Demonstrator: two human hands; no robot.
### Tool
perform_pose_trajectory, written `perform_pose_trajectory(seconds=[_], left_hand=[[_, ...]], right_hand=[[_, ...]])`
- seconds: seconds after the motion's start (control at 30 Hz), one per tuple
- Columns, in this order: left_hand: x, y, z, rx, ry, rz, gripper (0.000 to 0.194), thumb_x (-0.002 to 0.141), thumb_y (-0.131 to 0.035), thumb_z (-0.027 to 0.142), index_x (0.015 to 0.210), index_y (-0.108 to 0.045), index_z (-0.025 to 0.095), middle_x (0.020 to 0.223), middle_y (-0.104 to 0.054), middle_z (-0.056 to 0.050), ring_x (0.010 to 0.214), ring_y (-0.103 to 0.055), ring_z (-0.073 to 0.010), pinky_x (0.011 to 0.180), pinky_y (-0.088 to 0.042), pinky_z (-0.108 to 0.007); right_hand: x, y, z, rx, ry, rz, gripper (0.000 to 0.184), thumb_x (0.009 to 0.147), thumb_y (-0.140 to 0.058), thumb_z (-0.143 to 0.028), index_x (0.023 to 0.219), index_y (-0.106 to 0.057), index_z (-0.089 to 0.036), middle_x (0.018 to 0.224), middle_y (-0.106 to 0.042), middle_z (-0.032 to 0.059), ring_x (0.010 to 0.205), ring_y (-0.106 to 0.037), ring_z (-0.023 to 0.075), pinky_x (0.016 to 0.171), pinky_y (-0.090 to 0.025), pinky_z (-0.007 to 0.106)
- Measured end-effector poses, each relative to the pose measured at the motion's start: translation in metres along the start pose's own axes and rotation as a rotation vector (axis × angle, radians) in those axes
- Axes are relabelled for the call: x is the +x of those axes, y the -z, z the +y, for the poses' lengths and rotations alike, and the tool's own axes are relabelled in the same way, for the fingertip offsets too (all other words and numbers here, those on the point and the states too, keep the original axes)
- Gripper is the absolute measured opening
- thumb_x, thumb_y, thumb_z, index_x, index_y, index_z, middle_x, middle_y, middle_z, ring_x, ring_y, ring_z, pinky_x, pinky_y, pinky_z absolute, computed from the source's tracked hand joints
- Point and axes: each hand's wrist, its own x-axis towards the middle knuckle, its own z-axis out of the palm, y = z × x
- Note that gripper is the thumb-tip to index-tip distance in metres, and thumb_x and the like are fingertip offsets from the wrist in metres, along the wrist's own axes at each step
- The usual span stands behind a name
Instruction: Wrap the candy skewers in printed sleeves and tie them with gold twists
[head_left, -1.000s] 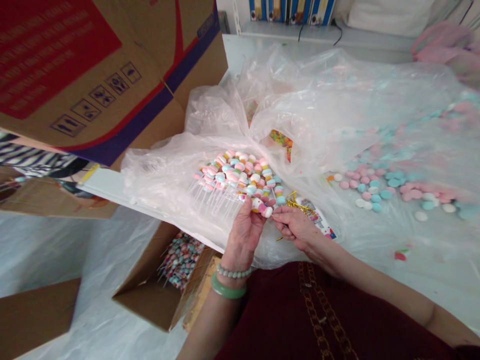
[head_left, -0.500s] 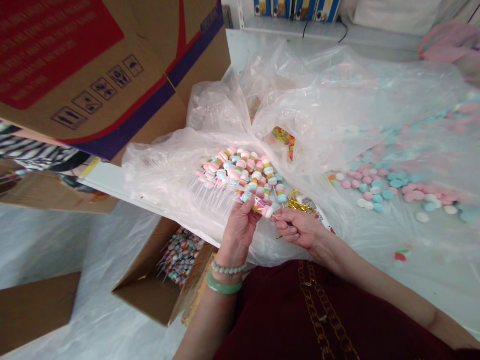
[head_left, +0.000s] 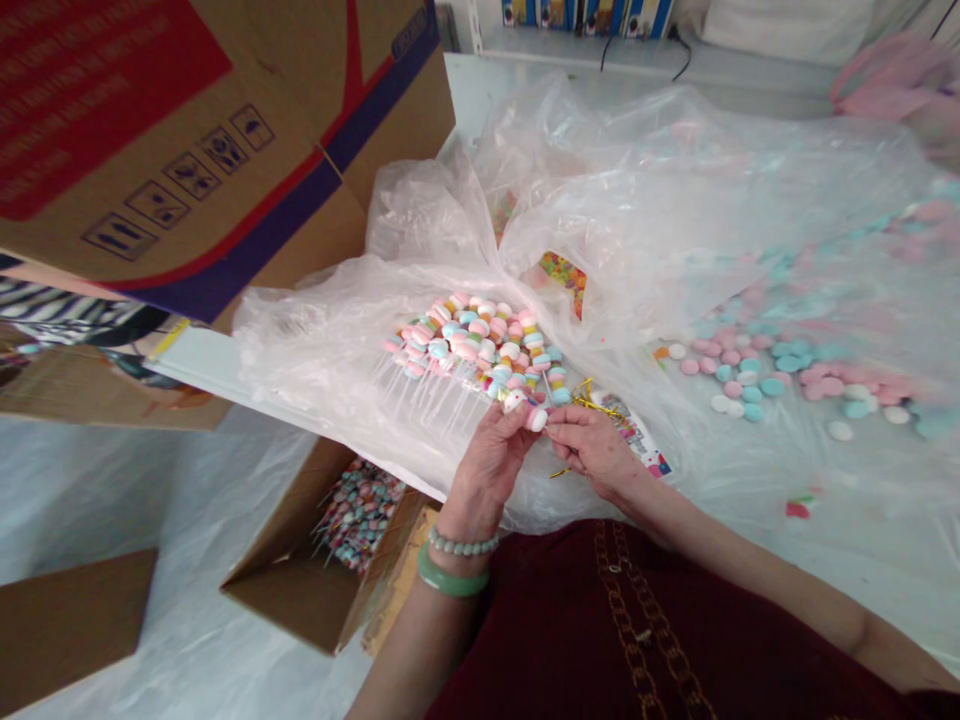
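My left hand (head_left: 491, 455) is closed around a marshmallow candy stick (head_left: 535, 418) in a clear printed wrapper. The fingertips of my right hand (head_left: 596, 445) are pinched together at the right end of that candy, where the wrapper gathers; a thin tie there is too small to make out. Just beyond my hands lies a heap of marshmallow candy sticks (head_left: 472, 340), pink, blue and white, their sticks pointing toward the left front. Gold twist ties (head_left: 589, 393) and printed wrappers (head_left: 637, 440) lie beside my right hand.
Loose marshmallows (head_left: 750, 375) spread over the right side under clear plastic sheeting (head_left: 660, 190). A large carton (head_left: 285, 110) stands at the upper left. Below the table edge, an open box (head_left: 300, 590) holds many candy sticks. Another person's striped sleeve (head_left: 45, 305) shows at the left.
The candy in my left hand has turned, showing a whiter side of the wrapper. My right hand has shifted slightly at its end, and more of the printed wrappers shows.
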Motion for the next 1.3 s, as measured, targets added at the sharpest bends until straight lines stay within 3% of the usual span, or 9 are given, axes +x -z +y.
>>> perform_pose_trajectory(seconds=[0.13,0.23,0.4,0.6,0.9,1.03,1.13,1.2,1.3], left_hand=[[0.003,-0.001,0.015,-0.216,0.008,-0.056,0.028,0.075,-0.072,0.032,0.098,-0.064,0.018,0.097,-0.068,-0.005,0.099,-0.063,-0.0226,0.09,-0.049,-0.04],[0.006,-0.003,0.016,-0.255,0.006,-0.031,0.021,0.083,-0.064,0.038,0.09,-0.063,0.018,0.085,-0.066,-0.003,0.091,-0.064,-0.0196,0.087,-0.05,-0.039],[0.006,-0.012,0.002,-0.147,-0.076,0.078,0.019,0.085,-0.061,0.034,0.079,-0.061,0.016,0.075,-0.062,-0.001,0.074,-0.064,-0.0152,0.081,-0.052,-0.034],[0.005,-0.016,-0.003,-0.193,-0.045,0.074,0.022,0.086,-0.06,0.038,0.08,-0.061,0.016,0.076,-0.062,-0.002,0.074,-0.063,-0.0142,0.08,-0.052,-0.03],[0.002,-0.012,-0.011,0.015,-0.244,0.109,0.016,0.081,-0.066,0.031,0.089,-0.066,0.017,0.085,-0.067,-0.003,0.08,-0.064,-0.0156,0.084,-0.05,-0.031],[-0.001,-0.015,-0.018,0.1,-0.285,0.101,0.018,0.08,-0.067,0.032,0.087,-0.067,0.016,0.085,-0.067,-0.004,0.079,-0.063,-0.0146,0.08,-0.049,-0.028],[0.001,-0.011,-0.013,0.037,-0.134,0.032,0.02,0.079,-0.068,0.033,0.088,-0.067,0.015,0.085,-0.068,-0.005,0.077,-0.063,-0.0155,0.076,-0.051,-0.029],[0.003,-0.006,-0.003,-0.05,0.005,-0.042,0.024,0.078,-0.069,0.034,0.093,-0.066,0.015,0.091,-0.068,-0.006,0.083,-0.064,-0.0186,0.078,-0.052,-0.033],[0.005,0.001,0.013,-0.178,0.0,-0.093,0.029,0.076,-0.071,0.033,0.101,-0.064,0.019,0.102,-0.067,-0.006,0.098,-0.063,-0.0226,0.087,-0.051,-0.039]], right_hand=[[-0.001,0.0,0.0,-0.016,-0.02,-0.034,0.018,0.068,-0.064,-0.033,0.065,-0.055,-0.017,0.043,-0.041,-0.0085,0.035,-0.026,0.0033,0.035,-0.012,0.02],[0.0,-0.001,0.0,-0.016,-0.029,-0.018,0.017,0.067,-0.063,-0.032,0.065,-0.054,-0.018,0.043,-0.041,-0.0085,0.035,-0.025,0.0036,0.036,-0.011,0.02],[0.002,-0.006,0.002,-0.108,0.057,0.068,0.014,0.07,-0.058,-0.028,0.062,-0.052,-0.019,0.045,-0.041,-0.0076,0.039,-0.028,0.0057,0.039,-0.016,0.021],[0.001,-0.007,0.002,-0.448,0.236,0.108,0.017,0.077,-0.052,-0.024,0.06,-0.054,-0.02,0.053,-0.049,-0.0045,0.052,-0.043,0.0105,0.052,-0.033,0.024],[0.003,-0.001,0.007,-0.79,0.374,0.173,0.018,0.083,-0.048,-0.023,0.07,-0.061,-0.021,0.064,-0.059,-0.0011,0.063,-0.052,0.0144,0.063,-0.036,0.027],[0.001,-0.006,0.005,-0.758,0.476,0.142,0.016,0.084,-0.048,-0.022,0.078,-0.063,-0.022,0.075,-0.063,0.0005,0.07,-0.055,0.0151,0.069,-0.039,0.028],[0.001,-0.006,-0.001,-0.455,0.328,0.086,0.013,0.08,-0.053,-0.026,0.069,-0.059,-0.021,0.056,-0.052,-0.0033,0.052,-0.045,0.0113,0.053,-0.035,0.024],[0.002,-0.003,-0.005,-0.177,0.132,0.001,0.013,0.077,-0.056,-0.029,0.067,-0.055,-0.02,0.047,-0.042,-0.0068,0.04,-0.032,0.0078,0.04,-0.023,0.022],[0.003,0.005,-0.008,0.117,-0.175,-0.187,0.013,0.071,-0.061,-0.028,0.071,-0.053,-0.019,0.044,-0.038,-0.0101,0.034,-0.017,0.0038,0.035,-0.008,0.019]])
